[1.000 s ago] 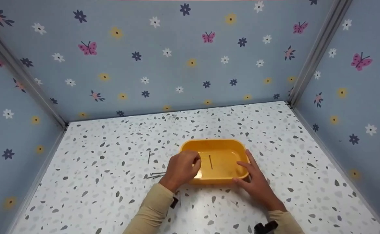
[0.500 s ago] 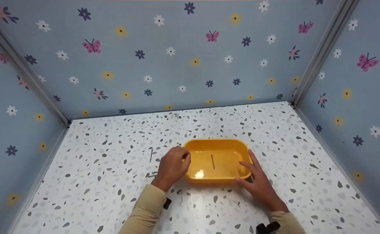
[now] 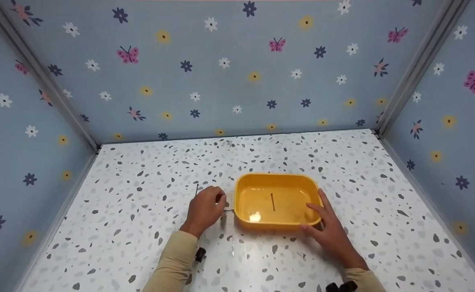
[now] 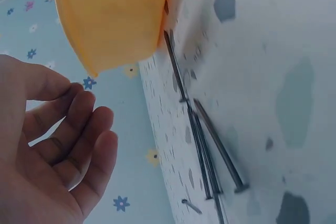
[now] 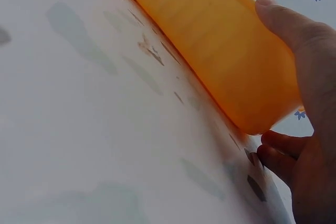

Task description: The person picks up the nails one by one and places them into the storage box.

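Yellow plastic tray (image 3: pixel 278 181): sits open side up on the speckled tabletop (image 3: pixel 111 243), its long axis running left to right.
Inside nail (image 3: pixel 273 202): lies on the tray's floor, long axis nearly straight near-to-far; which end is the head cannot be told.
Loose nails (image 4: pixel 219 145): lie on the tabletop off the tray's left end; several run roughly side by side, tips toward the tray, heads away.
Left hand (image 3: pixel 205 209): is near the loose nails, fingers loosely bent, thumb meeting forefinger, nothing visible in its grasp.
Far nail (image 3: pixel 197 189): pokes out beyond the left hand, partly hidden, running near-to-far.
Right hand (image 3: pixel 330 229): grasps the tray's right end.
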Action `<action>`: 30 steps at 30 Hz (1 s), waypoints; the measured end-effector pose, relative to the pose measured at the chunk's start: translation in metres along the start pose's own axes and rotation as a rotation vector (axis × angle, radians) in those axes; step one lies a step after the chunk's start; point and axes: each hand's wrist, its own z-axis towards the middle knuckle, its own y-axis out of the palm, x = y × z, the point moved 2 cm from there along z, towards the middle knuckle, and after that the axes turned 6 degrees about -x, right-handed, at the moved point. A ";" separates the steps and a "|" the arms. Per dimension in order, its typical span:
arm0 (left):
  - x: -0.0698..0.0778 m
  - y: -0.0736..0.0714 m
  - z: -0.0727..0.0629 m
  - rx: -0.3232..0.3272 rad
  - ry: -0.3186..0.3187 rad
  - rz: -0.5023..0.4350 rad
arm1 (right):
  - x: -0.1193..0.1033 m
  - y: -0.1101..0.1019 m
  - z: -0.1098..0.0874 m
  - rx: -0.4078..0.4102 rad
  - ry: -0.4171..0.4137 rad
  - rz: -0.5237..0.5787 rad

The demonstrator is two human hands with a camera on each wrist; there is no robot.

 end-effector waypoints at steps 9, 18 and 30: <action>-0.038 -0.014 0.002 -0.034 -0.197 -0.084 | -0.002 0.001 -0.001 0.001 0.012 0.015; -0.059 -0.017 0.004 -0.023 -0.275 -0.092 | -0.005 -0.003 0.000 -0.009 0.002 -0.026; -0.076 -0.015 0.014 -0.056 -0.327 0.051 | -0.002 0.000 0.000 0.000 0.030 -0.020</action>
